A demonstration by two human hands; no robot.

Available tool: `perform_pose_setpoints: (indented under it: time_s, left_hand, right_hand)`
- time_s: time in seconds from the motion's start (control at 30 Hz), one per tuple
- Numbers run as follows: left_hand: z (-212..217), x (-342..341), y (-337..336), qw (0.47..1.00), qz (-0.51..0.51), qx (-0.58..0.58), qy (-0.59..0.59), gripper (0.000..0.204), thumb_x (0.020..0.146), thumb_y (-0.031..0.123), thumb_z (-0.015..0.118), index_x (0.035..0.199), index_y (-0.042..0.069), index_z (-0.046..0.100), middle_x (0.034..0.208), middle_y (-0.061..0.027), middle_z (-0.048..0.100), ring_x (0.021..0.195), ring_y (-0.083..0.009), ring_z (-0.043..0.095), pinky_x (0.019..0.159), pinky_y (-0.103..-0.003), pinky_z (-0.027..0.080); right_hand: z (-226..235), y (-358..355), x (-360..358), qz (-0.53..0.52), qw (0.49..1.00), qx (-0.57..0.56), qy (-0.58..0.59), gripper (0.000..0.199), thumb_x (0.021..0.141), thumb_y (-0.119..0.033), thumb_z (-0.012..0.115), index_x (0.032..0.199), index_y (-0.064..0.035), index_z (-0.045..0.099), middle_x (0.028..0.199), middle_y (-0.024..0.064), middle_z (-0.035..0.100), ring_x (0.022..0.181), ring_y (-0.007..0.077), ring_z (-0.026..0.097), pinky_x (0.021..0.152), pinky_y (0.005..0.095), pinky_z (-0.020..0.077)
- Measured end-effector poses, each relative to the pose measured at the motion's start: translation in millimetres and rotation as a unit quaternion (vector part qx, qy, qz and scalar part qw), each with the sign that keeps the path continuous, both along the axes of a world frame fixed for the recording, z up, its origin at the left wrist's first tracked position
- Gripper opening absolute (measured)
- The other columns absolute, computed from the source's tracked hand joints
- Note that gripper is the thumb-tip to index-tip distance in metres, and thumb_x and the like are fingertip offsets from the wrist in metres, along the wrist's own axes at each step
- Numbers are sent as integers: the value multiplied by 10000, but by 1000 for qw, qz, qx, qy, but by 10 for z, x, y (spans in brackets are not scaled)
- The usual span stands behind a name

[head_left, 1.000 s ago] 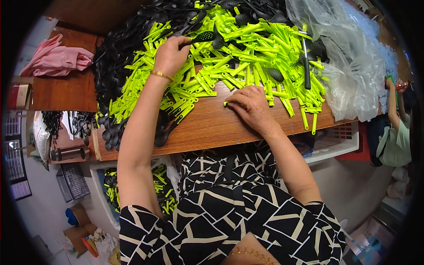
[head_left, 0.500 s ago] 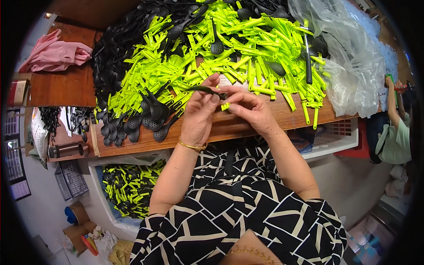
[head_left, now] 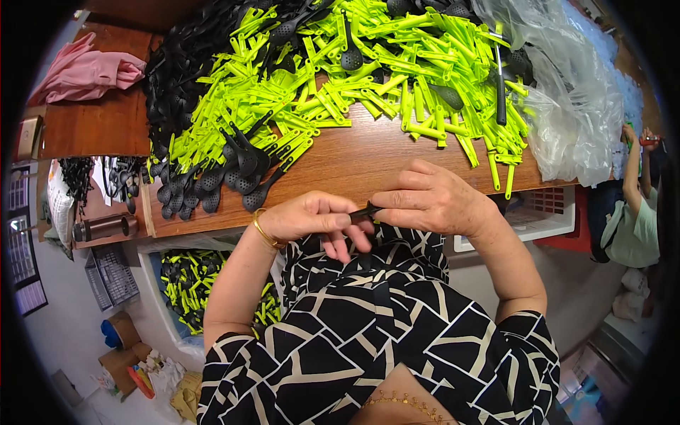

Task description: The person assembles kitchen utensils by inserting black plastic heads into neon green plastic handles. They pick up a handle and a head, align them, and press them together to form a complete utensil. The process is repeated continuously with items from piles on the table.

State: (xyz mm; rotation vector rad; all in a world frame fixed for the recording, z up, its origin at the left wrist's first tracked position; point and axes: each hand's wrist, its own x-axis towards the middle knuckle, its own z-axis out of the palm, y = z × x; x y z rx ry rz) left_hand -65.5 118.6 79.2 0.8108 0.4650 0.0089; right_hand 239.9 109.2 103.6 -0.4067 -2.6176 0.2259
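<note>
So both hands are busy with one small black piece (head_left: 365, 212), around the middle of the table's (head_left: 368, 152) near edge, over the lap. Left hand (head_left: 308, 218) has one end pinched between thumb and index, the other fingers loosely curled below; right hand (head_left: 433, 202) has its fingertips bunched on the other end. Fingers hide most of it, so I can't tell its full shape. A huge pile of lime-green handles (head_left: 453, 67) covers the table's far half, with a bunch of black slotted spoons (head_left: 246, 161) near the front-left corner. There's a black-gripped tool (head_left: 501, 99) on the pile toward the right edge, and a crumpled clear plastic bag (head_left: 574, 99) right along that edge.
</note>
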Motion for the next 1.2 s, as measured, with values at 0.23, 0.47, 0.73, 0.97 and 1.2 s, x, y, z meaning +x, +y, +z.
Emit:
perform_pose_setpoints:
  time_s: [0.23,0.47,0.73,0.97,1.2]
  left_hand:
    - [-75,284,-340,937,230,225,136,397,1095,159,600,1476,50,604,1168,-116,784,813,-126,761,742,-255,592]
    - [-47,476,-453,840,295,394,229,281,1037,94,674,1297,8,736,1024,-91,810,824,-125,762,754,-262,590]
    - [-31,476,-487,789,270,489,255,314,1024,53,682,1332,1,720,1059,-117,814,841,-128,768,760,-266,592]
    - [22,401,-472,810,240,477,241,326,1010,56,696,1333,21,726,1031,-133,816,835,-150,784,759,-278,601]
    - [-29,424,-569,753,241,560,249,296,1012,56,691,1301,12,737,1015,-142,814,830,-166,789,765,-288,606]
  right_hand:
    - [-339,-180,-55,-237,928,-221,185,222,807,-90,816,1023,-141,813,1116,50,722,971,252,691,843,383,561]
    - [-145,-35,-61,-198,942,-234,134,234,810,-82,852,1037,-100,801,946,66,715,904,263,707,788,383,558]
    - [-155,34,-61,-174,944,-261,101,172,828,-103,837,987,-80,777,933,66,684,893,265,675,783,392,529]
    - [-231,-2,-103,-185,928,-292,139,165,814,-108,848,947,-72,756,894,66,661,863,269,663,754,392,508]
    - [-178,-9,-158,-197,943,-251,94,199,802,-93,851,975,-77,755,914,65,645,870,275,653,750,390,513]
